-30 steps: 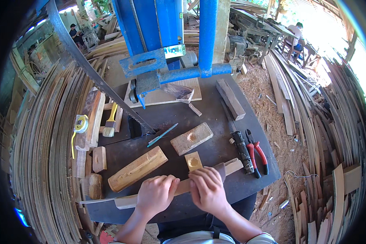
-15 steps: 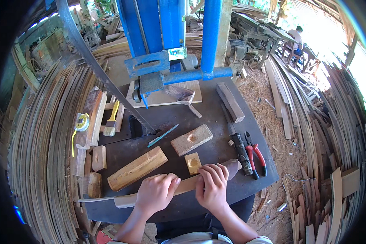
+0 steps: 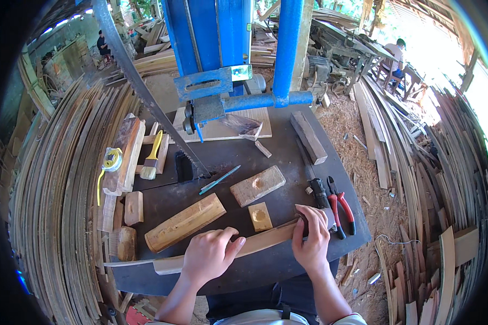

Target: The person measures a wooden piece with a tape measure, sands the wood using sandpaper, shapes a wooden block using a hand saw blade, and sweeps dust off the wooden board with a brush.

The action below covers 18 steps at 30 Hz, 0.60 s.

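Note:
A long pale wooden strip (image 3: 265, 240) lies slantwise along the near edge of the dark table, its right part darker. My left hand (image 3: 210, 254) is closed over its left half, thumb stretched along the wood. Near its right end, my right hand (image 3: 313, 238) has its fingers curled over the strip, with a dark piece showing between thumb and fingers; the hand hides most of that part. Just beyond the strip lie a small square block (image 3: 260, 216) with a round hollow, a larger hollowed block (image 3: 258, 182) and a long yellowish block (image 3: 185, 222).
A saw blade (image 3: 146, 100) runs down into the table (image 3: 287, 157) beside a blue machine frame (image 3: 206, 43). Around lie a teal pen (image 3: 219, 180), a brush (image 3: 152, 156), a tape measure (image 3: 111, 160), red-handled pliers (image 3: 341, 208) and stacked planks (image 3: 65, 206). Two people sit far back.
My right hand has slid rightward along the strip toward its end. My left hand stays at nearly the same place on it. The view has shifted slightly.

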Each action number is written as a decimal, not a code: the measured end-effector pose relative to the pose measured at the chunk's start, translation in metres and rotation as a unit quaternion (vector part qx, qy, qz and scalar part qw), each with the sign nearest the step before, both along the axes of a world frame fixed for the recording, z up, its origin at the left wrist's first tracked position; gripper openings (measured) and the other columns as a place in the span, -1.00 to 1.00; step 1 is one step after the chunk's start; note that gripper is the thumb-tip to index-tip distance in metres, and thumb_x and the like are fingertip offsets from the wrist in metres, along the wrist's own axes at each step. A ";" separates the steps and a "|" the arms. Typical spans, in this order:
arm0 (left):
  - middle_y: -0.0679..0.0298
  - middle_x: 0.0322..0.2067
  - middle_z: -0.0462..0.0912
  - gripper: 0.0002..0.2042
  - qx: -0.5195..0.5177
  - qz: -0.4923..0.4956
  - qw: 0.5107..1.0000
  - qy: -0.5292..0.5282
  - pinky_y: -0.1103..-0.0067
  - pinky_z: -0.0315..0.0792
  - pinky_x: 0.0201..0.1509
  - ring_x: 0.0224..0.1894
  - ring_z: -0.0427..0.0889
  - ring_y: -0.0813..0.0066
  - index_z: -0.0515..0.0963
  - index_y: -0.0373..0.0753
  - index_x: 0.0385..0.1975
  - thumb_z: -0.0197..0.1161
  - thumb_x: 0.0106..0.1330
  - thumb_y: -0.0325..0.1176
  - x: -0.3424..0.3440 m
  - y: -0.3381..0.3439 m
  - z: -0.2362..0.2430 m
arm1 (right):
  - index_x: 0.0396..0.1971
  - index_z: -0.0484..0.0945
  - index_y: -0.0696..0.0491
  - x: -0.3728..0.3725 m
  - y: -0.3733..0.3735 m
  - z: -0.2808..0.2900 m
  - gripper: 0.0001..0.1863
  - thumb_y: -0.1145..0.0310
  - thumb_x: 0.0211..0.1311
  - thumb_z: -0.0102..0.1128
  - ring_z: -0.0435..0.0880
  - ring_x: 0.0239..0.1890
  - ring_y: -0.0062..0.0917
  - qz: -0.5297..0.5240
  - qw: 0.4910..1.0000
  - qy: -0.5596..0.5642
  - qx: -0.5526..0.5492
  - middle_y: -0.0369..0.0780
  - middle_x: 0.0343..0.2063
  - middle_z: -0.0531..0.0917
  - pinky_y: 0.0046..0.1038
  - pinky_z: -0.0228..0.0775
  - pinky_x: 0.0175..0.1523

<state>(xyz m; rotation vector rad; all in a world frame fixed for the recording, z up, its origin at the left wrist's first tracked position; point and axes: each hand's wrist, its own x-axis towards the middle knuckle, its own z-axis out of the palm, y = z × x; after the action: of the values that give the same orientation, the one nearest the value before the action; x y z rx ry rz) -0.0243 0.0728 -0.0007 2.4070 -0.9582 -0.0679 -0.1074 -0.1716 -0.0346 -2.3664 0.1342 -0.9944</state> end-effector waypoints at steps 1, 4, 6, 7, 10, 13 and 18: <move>0.13 -0.46 0.75 -0.65 0.009 0.005 1.000 0.007 0.31 0.65 -0.27 -0.39 0.80 0.14 0.69 -0.27 -0.12 0.23 0.59 -0.06 0.000 0.000 0.000 | 0.08 0.60 0.25 0.001 0.003 -0.001 -0.62 0.70 0.24 0.18 0.74 0.07 -0.06 0.001 1.000 -0.016 0.015 0.01 -0.04 0.75 -0.07 0.48 0.30; 0.13 -0.45 0.75 -0.65 0.013 0.003 1.000 -0.001 0.31 0.65 -0.27 -0.37 0.80 0.14 0.68 -0.27 -0.08 0.24 0.58 -0.05 0.000 -0.001 0.001 | 0.12 0.58 0.24 0.003 0.018 0.000 -0.52 0.75 0.16 0.20 0.74 0.09 -0.06 0.015 0.999 -0.025 0.018 0.01 0.00 0.74 -0.04 0.48 0.30; 0.12 -0.44 0.75 -0.67 0.019 -0.001 1.000 0.000 0.30 0.64 -0.26 -0.36 0.80 0.12 0.68 -0.26 -0.06 0.24 0.58 -0.08 0.000 -0.001 0.001 | 0.17 0.56 0.21 0.004 0.038 0.003 -0.48 0.68 0.14 0.25 0.71 0.16 -0.10 0.049 0.999 0.006 0.005 -0.01 0.07 0.72 -0.05 0.42 0.36; 0.11 -0.42 0.75 -0.69 0.023 -0.002 1.000 0.001 0.28 0.64 -0.25 -0.35 0.80 0.10 0.67 -0.26 -0.04 0.23 0.58 -0.11 0.000 0.000 0.001 | 0.14 0.59 0.20 0.005 0.051 0.004 -0.52 0.67 0.16 0.27 0.72 0.15 -0.12 0.083 0.996 0.012 -0.013 -0.02 0.06 0.73 -0.07 0.43 0.35; 0.11 -0.39 0.75 -0.74 -0.014 -0.001 0.999 -0.034 0.25 0.64 -0.24 -0.35 0.79 0.07 0.66 -0.25 -0.02 0.22 0.58 -0.19 0.001 0.002 0.000 | 0.16 0.60 0.23 0.004 0.090 0.010 -0.56 0.58 0.25 0.26 0.70 0.21 -0.17 0.149 0.986 0.074 0.000 -0.02 0.10 0.71 -0.10 0.40 0.39; 0.10 -0.37 0.76 -0.77 -0.013 0.024 0.999 -0.033 0.24 0.64 -0.24 -0.35 0.79 0.05 0.65 -0.25 0.02 0.21 0.58 -0.25 0.000 0.005 0.000 | 0.18 0.58 0.26 0.003 0.094 0.014 -0.56 0.61 0.28 0.23 0.70 0.20 -0.12 0.160 0.985 0.051 0.030 0.01 0.09 0.71 -0.06 0.43 0.39; 0.14 -0.36 0.77 -0.75 -0.071 0.046 0.996 -0.021 0.25 0.63 -0.23 -0.33 0.79 0.07 0.64 -0.23 0.07 0.22 0.57 -0.25 -0.002 0.006 0.002 | 0.16 0.57 0.28 0.004 0.045 0.018 -0.62 0.62 0.35 0.18 0.71 0.14 0.00 0.108 0.992 0.051 0.044 0.05 0.07 0.71 -0.07 0.56 0.30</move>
<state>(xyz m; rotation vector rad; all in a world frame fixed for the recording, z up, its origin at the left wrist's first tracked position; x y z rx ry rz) -0.0262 0.0785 0.0014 2.3247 -0.8402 0.0824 -0.1030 -0.1267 -0.0164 -2.2949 -0.0382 -0.7505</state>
